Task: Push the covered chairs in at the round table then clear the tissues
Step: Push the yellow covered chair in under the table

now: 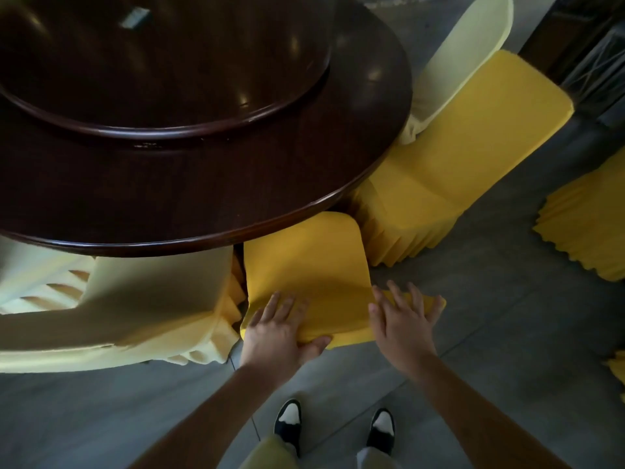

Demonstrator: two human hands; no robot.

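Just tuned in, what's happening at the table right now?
A person stands at the round table with both hands on the back of a bright yellow chair. The left hand grips its top edge, thumb underneath; the right hand lies flat with fingers spread on the cover. The chair's seat is already tucked under the table edge. A pale chair sits to its left, another yellow chair to its right. No tissues can be made out.

Both bare arms reach forward and down. The left hand (277,328) pinches with thumb underneath; the right hand (402,319) lies flat, fingers spread.
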